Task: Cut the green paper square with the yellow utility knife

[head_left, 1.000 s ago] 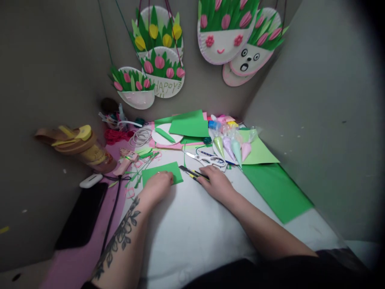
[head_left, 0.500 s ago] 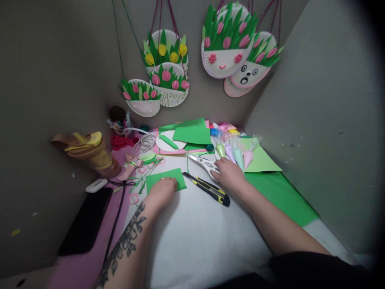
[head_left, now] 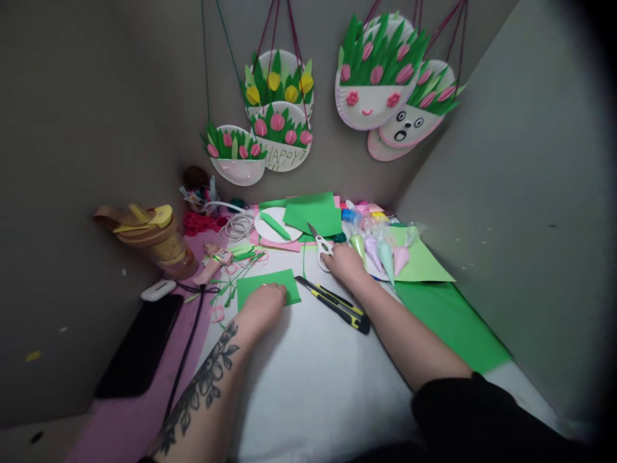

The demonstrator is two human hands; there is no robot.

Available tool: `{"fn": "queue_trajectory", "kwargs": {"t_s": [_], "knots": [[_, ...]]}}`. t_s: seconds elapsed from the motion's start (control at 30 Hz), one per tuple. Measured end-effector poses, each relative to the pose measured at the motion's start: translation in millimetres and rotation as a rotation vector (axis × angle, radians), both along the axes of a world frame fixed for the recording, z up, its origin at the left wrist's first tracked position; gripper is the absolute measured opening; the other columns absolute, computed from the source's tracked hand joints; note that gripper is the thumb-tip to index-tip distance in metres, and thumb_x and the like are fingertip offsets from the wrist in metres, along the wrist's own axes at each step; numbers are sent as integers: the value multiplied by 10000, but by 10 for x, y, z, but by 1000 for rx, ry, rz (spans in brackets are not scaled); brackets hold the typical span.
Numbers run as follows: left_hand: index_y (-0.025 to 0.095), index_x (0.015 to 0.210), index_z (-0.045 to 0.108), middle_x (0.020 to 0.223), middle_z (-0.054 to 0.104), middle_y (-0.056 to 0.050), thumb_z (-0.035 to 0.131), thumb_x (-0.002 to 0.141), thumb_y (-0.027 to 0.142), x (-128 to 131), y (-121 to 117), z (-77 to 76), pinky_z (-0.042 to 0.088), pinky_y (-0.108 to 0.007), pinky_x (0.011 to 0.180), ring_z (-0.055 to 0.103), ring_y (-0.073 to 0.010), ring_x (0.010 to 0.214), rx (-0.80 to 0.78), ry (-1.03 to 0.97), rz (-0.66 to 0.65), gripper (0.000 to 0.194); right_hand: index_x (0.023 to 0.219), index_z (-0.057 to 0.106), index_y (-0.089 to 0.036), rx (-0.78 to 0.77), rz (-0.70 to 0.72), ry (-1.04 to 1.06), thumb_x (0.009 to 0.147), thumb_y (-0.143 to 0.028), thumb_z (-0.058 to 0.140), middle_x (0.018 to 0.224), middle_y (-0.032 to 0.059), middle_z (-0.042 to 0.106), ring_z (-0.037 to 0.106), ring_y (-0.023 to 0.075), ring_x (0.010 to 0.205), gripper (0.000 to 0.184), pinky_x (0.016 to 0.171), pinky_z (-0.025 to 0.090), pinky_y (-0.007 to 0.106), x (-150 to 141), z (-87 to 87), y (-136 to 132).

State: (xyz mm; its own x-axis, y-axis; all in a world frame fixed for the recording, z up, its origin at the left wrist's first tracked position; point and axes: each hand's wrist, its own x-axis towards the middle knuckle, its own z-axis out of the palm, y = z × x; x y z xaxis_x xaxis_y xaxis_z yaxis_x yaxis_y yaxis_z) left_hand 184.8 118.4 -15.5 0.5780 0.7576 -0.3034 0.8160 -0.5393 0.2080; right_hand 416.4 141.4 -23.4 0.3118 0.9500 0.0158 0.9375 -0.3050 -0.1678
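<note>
My left hand is closed over the lower right part of a green paper rectangle on the white table surface; its fingertips are partly hidden. My right hand grips a pair of white-handled scissors by the handles, with the blades pointing up and left over a green sheet. A yellow and black utility knife lies between the two hands. Above the left hand's paper, a cut green leaf rests on a white paper plate.
Piping bags of coloured filling lie at the right, near light green paper. On the left stand a lidded cup, a pink glue gun and a black phone. Decorated plates hang on the wall.
My right hand has shifted left with the scissors, whose blades now point more steeply away from me. My left hand stays on the green paper. The camera view has shifted slightly.
</note>
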Motion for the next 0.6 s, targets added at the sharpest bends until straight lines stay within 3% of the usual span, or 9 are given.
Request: {"fn": "queue_trajectory", "kwargs": {"t_s": [0.13, 0.23, 0.33, 0.47, 0.6], "knots": [[143, 930, 623, 943, 651, -123, 392, 870, 144, 2, 3, 4, 417, -320, 744, 604, -239, 885, -7, 19, 0, 238, 1057, 636, -155, 69, -26, 23, 934, -311, 395, 1068, 126, 672, 620, 222, 937, 312, 710, 398, 276, 260, 102, -351], [139, 936, 621, 933, 648, -123, 400, 860, 126, 10, 2, 6, 416, -324, 756, 599, -239, 896, -11, 25, 5, 234, 905, 666, -199, -25, -56, 31, 886, -279, 465, 911, 67, 696, 618, 209, 807, 217, 619, 360, 274, 446, 128, -752], [139, 939, 620, 933, 646, -120, 397, 853, 105, 14, 5, -14, 408, -323, 785, 592, -231, 903, -7, 23, 3, 241, 957, 669, -202, -66, -30, -19, 869, -354, 531, 1026, 83, 670, 617, 229, 883, 224, 614, 364, 275, 471, 48, -1046], [145, 923, 613, 944, 642, -116, 396, 873, 134, 8, 15, -56, 399, -319, 780, 587, -224, 887, 4, 16, 1, 223, 1165, 600, -176, -71, 0, -117, 888, -380, 555, 1134, 129, 623, 613, 260, 962, 347, 659, 402, 294, 375, -70, -1093], [157, 895, 605, 928, 644, -102, 404, 882, 160, 8, 19, -61, 393, -312, 741, 590, -220, 859, 7, 15, 2, 202, 1085, 626, -121, -122, 106, -222, 916, -330, 529, 1070, 159, 642, 618, 279, 952, 286, 690, 424, 315, 374, -89, -951]]}}
